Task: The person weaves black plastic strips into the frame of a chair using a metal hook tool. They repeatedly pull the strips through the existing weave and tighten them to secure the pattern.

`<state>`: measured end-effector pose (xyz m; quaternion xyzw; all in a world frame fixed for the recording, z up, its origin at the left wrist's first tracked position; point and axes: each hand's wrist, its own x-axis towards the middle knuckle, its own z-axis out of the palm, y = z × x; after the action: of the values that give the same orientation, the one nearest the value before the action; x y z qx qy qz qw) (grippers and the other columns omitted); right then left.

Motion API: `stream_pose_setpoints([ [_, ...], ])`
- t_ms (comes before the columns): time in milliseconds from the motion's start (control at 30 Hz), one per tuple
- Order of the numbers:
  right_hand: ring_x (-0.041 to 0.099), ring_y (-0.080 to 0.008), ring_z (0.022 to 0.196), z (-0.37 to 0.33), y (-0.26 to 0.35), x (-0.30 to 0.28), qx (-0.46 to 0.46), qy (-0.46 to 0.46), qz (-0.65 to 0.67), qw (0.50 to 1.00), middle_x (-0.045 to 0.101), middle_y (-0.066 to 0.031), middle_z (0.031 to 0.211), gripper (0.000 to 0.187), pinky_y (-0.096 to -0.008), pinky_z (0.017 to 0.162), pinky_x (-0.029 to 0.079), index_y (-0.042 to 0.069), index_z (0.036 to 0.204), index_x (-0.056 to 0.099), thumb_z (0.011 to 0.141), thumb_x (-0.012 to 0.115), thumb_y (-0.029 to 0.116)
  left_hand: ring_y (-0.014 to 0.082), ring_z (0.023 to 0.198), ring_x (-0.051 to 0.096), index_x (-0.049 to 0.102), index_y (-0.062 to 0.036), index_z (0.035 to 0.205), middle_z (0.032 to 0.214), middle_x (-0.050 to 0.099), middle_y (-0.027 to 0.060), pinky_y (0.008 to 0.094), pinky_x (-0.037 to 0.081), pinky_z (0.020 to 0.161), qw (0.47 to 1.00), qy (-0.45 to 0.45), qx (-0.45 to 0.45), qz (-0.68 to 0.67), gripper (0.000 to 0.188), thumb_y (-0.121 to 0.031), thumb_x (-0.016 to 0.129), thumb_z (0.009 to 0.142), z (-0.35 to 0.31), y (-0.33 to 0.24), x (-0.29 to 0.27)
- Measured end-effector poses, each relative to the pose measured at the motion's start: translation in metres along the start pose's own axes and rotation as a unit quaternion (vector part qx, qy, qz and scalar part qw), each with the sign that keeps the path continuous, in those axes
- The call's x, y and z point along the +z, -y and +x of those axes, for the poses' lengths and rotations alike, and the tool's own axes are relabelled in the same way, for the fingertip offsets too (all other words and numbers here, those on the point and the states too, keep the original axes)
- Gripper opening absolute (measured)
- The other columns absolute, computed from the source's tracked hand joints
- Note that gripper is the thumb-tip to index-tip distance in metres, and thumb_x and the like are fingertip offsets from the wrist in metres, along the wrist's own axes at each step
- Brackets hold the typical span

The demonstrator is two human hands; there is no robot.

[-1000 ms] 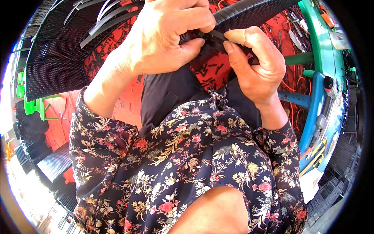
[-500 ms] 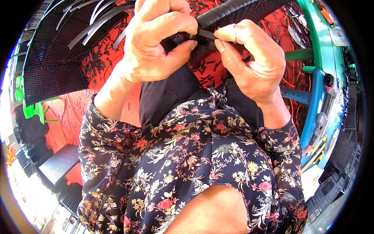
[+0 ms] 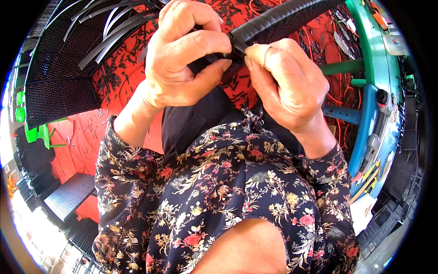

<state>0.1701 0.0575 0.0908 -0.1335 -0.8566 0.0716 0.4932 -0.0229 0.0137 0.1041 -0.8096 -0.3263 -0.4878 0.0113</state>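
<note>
A black bar wrapped in flat plastic strip (image 3: 260, 25) runs from between my hands toward the top right, with dark woven panel along its lower side. My left hand (image 3: 187, 59) is closed around the bar's near end, index finger and thumb at its tip. From that end a short, flat dark strip (image 3: 238, 44) sticks out. My right hand (image 3: 289, 82) pinches the strip's outer end between thumb and index finger, close to my left fingertips. What the left hand's other fingers touch is hidden.
Loose strips (image 3: 109, 34) fan out above a black woven piece (image 3: 59, 77) at left. Dark offcuts litter the red floor covering (image 3: 123, 82). On the right, a green-and-blue stool or table (image 3: 367, 118) holds a tool (image 3: 374, 141) and yellow-handled items (image 3: 372, 176).
My right hand has moved left and slightly down, closer to my left hand. Less of the strip shows between them, and it slants more downward. More of the wrapped bar is visible.
</note>
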Motion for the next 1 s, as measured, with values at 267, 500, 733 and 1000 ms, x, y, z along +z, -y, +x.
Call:
stream_pose_setpoints([
  [267, 0.063, -0.0178, 0.064, -0.005, 0.002, -0.013, 0.109, -0.037, 0.125, 0.986, 0.065, -0.0099, 0.076, 0.013, -0.0265, 0.059, 0.05, -0.001, 0.089, 0.066, 0.077, 0.071, -0.006, 0.0275, 0.084, 0.06, 0.065, -0.0033, 0.089, 0.087, 0.059, 0.0086, 0.042, 0.043, 0.085, 0.999, 0.019, 0.023, 0.039, 0.028, -0.005, 0.075, 0.063, -0.008, 0.004, -0.004],
  [500, 0.062, -0.0083, 0.077, -0.036, 0.008, -0.025, 0.301, -0.057, 0.3, 0.903, 0.068, -0.005, 0.09, 0.013, -0.0215, 0.071, 0.05, -0.003, 0.098, 0.065, 0.084, 0.067, -0.003, 0.0266, 0.087, 0.06, 0.067, -0.0011, 0.098, 0.093, 0.061, 0.011, 0.0336, 0.048, 0.081, 0.992, 0.047, -0.053, 0.106, 0.041, -0.008, 0.082, 0.061, 0.001, -0.012, 0.003],
  [733, 0.065, -0.0306, 0.074, -0.048, 0.006, -0.021, 0.186, -0.088, 0.215, 0.955, 0.065, -0.0124, 0.084, 0.022, -0.0358, 0.064, 0.052, 0.004, 0.097, 0.064, 0.076, 0.07, 0.001, 0.0322, 0.102, 0.058, 0.065, -0.0004, 0.098, 0.106, 0.063, 0.0139, 0.0412, 0.042, 0.094, 0.971, 0.096, -0.1, 0.197, 0.027, -0.013, 0.073, 0.075, -0.003, -0.015, 0.005],
  [1000, 0.065, -0.0228, 0.081, -0.125, -0.004, -0.12, 0.304, -0.055, -0.058, 0.949, 0.064, -0.009, 0.089, 0.03, -0.0335, 0.07, 0.054, 0.005, 0.103, 0.063, 0.076, 0.073, 0.012, 0.0313, 0.111, 0.054, 0.062, 0.0039, 0.099, 0.111, 0.061, 0.0143, 0.0422, 0.038, 0.101, 0.975, 0.098, -0.164, 0.115, 0.025, 0.0, 0.062, 0.075, -0.033, 0.019, 0.003],
])
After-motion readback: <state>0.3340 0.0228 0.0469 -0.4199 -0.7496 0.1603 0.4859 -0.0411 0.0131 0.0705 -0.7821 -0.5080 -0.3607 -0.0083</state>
